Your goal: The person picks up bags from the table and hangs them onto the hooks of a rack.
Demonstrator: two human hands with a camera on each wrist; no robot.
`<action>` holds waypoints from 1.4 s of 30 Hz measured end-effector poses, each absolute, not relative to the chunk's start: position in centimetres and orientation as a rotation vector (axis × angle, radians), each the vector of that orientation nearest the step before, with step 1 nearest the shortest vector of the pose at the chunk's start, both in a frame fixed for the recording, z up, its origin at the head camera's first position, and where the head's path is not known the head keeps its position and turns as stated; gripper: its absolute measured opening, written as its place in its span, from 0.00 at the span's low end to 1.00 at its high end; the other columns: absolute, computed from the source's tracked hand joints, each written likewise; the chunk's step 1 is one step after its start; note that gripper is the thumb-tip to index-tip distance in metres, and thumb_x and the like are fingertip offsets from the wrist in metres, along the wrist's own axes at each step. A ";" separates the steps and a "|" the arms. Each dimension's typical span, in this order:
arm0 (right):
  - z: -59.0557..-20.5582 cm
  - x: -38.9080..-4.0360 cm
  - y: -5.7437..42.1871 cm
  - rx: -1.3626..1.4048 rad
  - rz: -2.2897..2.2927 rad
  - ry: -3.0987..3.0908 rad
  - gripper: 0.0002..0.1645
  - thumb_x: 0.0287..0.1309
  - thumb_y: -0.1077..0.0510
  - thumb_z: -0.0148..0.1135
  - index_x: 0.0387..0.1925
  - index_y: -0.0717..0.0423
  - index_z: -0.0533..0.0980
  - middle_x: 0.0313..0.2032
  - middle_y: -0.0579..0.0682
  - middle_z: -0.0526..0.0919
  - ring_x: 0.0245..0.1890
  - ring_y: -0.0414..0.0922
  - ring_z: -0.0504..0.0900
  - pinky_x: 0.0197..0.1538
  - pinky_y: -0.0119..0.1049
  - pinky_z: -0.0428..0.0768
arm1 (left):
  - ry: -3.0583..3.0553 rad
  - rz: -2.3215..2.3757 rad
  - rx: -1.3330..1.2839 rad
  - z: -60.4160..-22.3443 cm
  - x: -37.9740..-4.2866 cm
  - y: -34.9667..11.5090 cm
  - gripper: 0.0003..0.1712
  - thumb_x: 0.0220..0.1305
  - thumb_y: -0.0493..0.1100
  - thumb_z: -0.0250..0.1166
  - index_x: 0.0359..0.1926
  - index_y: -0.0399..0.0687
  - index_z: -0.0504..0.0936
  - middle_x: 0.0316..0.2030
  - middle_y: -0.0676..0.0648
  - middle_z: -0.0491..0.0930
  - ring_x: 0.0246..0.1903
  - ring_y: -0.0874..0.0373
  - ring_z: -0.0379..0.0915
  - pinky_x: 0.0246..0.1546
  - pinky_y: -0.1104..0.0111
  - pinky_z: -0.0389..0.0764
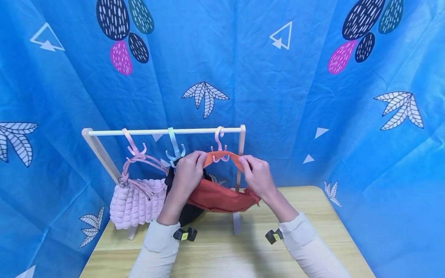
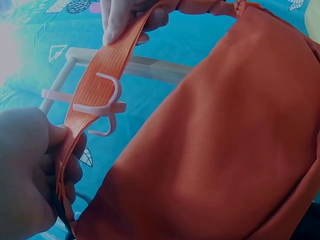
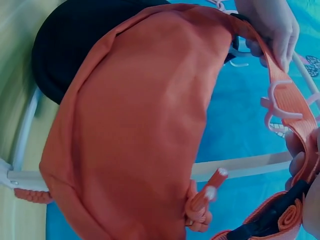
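Note:
Both hands hold the orange webbing strap (image 1: 236,159) of a rust-red pouch bag (image 1: 222,197). My left hand (image 1: 189,173) pinches the strap on the left, and my right hand (image 1: 260,175) pinches it on the right. Between them the strap arches across a pink hanger hook (image 1: 219,141); in the left wrist view the curled prongs (image 2: 110,107) stand in front of the webbing. Below the hands hangs the bag's body, filling much of the right wrist view. A black buckle (image 3: 270,220) sits on the strap near the right hand.
A wooden rack's rail (image 1: 153,131) carries the hooks. A pink puffy bag (image 1: 139,204) hangs at left from a pink-peach hook (image 1: 128,139). Beside it is a green-blue hook (image 1: 173,141). Behind the red bag shows a black bag (image 3: 75,50). The rack stands on a wooden table (image 1: 299,200).

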State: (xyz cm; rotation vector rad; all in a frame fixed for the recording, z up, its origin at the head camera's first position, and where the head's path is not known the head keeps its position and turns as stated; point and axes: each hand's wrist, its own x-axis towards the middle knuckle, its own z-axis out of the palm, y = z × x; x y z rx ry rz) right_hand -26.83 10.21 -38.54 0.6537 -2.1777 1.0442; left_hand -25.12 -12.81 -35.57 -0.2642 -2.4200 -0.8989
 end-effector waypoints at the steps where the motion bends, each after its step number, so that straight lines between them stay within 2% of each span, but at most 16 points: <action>1: -38.5 -26.8 10.2 0.646 1.072 -2.193 0.10 0.72 0.59 0.62 0.41 0.61 0.86 0.28 0.56 0.87 0.24 0.44 0.78 0.27 0.31 0.78 | -2.435 -0.898 -0.260 -35.7 -25.1 -12.8 0.17 0.80 0.47 0.56 0.50 0.39 0.85 0.31 0.40 0.83 0.32 0.47 0.77 0.35 0.61 0.79; 10: -38.2 -27.1 10.8 0.492 1.413 -2.391 0.16 0.76 0.51 0.55 0.45 0.55 0.86 0.30 0.54 0.85 0.30 0.47 0.77 0.31 0.33 0.77 | -2.550 -0.884 -0.229 -35.9 -25.0 -12.5 0.20 0.83 0.50 0.49 0.53 0.39 0.81 0.30 0.41 0.78 0.33 0.48 0.76 0.37 0.59 0.81; 18: -37.9 -27.6 10.7 0.391 1.585 -2.450 0.17 0.73 0.52 0.55 0.44 0.54 0.87 0.30 0.54 0.81 0.34 0.48 0.75 0.35 0.37 0.74 | -2.598 -0.941 -0.202 -36.1 -25.2 -12.2 0.24 0.84 0.52 0.46 0.53 0.39 0.80 0.30 0.42 0.78 0.33 0.49 0.75 0.36 0.61 0.78; 23: -37.7 -28.2 10.5 0.336 1.712 -2.474 0.18 0.70 0.54 0.55 0.41 0.58 0.88 0.25 0.49 0.80 0.27 0.44 0.75 0.29 0.33 0.72 | -2.628 -1.012 -0.186 -36.1 -25.4 -12.3 0.23 0.84 0.52 0.45 0.54 0.40 0.80 0.29 0.43 0.76 0.32 0.51 0.74 0.34 0.64 0.75; 27: -37.4 -28.4 10.4 0.282 1.910 -2.460 0.18 0.69 0.56 0.54 0.41 0.63 0.87 0.17 0.45 0.75 0.18 0.42 0.70 0.23 0.31 0.68 | -2.672 -1.070 -0.181 -36.1 -25.7 -12.2 0.23 0.84 0.52 0.44 0.49 0.41 0.79 0.27 0.44 0.71 0.28 0.53 0.71 0.31 0.66 0.71; 31: -37.3 -28.4 10.2 0.237 2.014 -2.458 0.19 0.68 0.56 0.54 0.43 0.64 0.86 0.12 0.41 0.71 0.15 0.40 0.68 0.21 0.30 0.66 | -2.690 -1.129 -0.176 -36.2 -25.8 -12.2 0.23 0.84 0.52 0.42 0.43 0.42 0.78 0.25 0.46 0.68 0.26 0.53 0.68 0.29 0.66 0.68; 35: -37.4 -28.1 10.0 0.198 2.075 -2.475 0.19 0.68 0.56 0.54 0.44 0.65 0.85 0.13 0.44 0.72 0.15 0.41 0.69 0.23 0.31 0.68 | -2.680 -1.207 -0.170 -36.8 -25.8 -12.3 0.23 0.84 0.51 0.42 0.41 0.43 0.77 0.25 0.46 0.66 0.26 0.53 0.66 0.29 0.66 0.66; 42: -38.1 -27.8 9.8 0.154 2.159 -2.469 0.19 0.71 0.56 0.53 0.46 0.65 0.84 0.17 0.47 0.74 0.18 0.43 0.72 0.26 0.32 0.70 | -2.615 -1.317 -0.170 -38.0 -25.7 -12.4 0.20 0.84 0.51 0.42 0.44 0.44 0.76 0.27 0.47 0.66 0.27 0.52 0.65 0.29 0.66 0.64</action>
